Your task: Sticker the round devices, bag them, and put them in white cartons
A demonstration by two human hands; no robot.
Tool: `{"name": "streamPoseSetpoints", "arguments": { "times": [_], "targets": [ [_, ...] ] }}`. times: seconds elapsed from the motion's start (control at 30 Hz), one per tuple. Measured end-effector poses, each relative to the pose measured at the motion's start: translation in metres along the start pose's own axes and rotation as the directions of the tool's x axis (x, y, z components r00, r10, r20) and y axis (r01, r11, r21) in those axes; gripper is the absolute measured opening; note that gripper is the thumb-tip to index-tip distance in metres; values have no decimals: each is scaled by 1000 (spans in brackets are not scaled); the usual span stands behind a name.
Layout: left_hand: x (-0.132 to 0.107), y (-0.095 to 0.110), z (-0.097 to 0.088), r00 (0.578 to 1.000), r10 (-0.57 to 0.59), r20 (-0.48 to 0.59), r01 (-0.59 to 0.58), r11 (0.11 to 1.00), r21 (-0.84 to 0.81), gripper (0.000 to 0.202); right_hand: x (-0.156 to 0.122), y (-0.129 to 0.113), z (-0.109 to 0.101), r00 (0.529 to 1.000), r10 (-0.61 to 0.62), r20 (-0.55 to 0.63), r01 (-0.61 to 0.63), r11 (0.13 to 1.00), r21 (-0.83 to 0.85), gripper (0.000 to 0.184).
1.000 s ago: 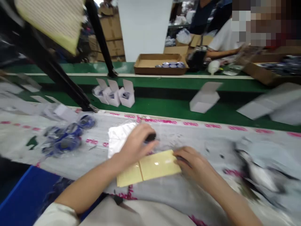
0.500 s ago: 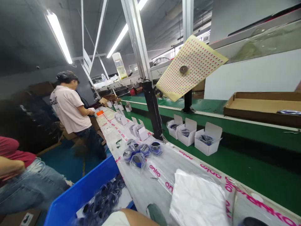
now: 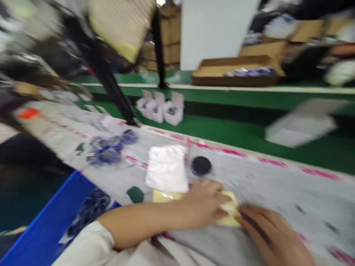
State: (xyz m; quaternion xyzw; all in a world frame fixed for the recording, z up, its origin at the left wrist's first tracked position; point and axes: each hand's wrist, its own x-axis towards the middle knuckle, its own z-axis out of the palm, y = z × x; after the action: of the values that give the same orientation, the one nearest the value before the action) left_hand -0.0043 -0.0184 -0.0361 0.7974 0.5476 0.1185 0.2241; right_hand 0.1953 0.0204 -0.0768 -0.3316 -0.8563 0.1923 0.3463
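At the right end of the yellow sheet (image 3: 166, 195), it's all happening: 2 hands, working close together! The left hand (image 3: 206, 203) lies across the sheet, fingers bent and bunched near that end; whether they pinch it or only press, I cannot tell. Just right of the sheet, here's the right hand (image 3: 273, 232), fingers wrapped around a slim dark thing (image 3: 256, 227), perhaps a tool, though blur hides its shape, and the fingertips are right at the sheet's edge. The sheet lies on the bench (image 3: 249, 184), partly covered by the left arm. Doing this well, I'd say, calls for steady left fingers bracing the sheet and a light, low right touch: no creases, no tears! Just behind the sheet, a white stack (image 3: 167, 168) and a black disc (image 3: 201, 166); left of it, blue rings (image 3: 107, 156); well beyond it, 3 white boxes (image 3: 158, 116).
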Motion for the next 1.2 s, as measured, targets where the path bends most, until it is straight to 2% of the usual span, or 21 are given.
{"name": "streamPoseSetpoints", "arguments": {
  "times": [0.03,0.1,0.2,0.33,0.6,0.83,1.2],
  "targets": [
    [0,1,2,999,30,-35,-32,998,-47,33,-10,-5,-13,1000,7,4,-7,1000,-27,19],
    [1,-3,3,995,49,-85,-59,992,-114,31,-17,-15,-26,997,74,10,-73,996,-50,13],
    [5,-10,2,990,79,-113,-95,984,-147,31,-13,-21,-26,985,173,3,-173,984,-45,11],
    [6,-9,0,991,88,-98,-101,987,-129,29,-10,-23,-25,965,261,19,-260,965,-34,10],
    [7,-7,0,991,88,-101,-99,989,-111,27,-4,-21,-24,956,276,101,-271,961,-53,17],
    [4,-6,0,991,86,-104,-97,989,-108,32,-1,-20,-22,948,298,110,-294,954,-51,14],
    [2,-5,2,986,98,-137,-108,992,-68,30,6,-23,-26,890,417,186,-424,906,1,13]
  ]
}}
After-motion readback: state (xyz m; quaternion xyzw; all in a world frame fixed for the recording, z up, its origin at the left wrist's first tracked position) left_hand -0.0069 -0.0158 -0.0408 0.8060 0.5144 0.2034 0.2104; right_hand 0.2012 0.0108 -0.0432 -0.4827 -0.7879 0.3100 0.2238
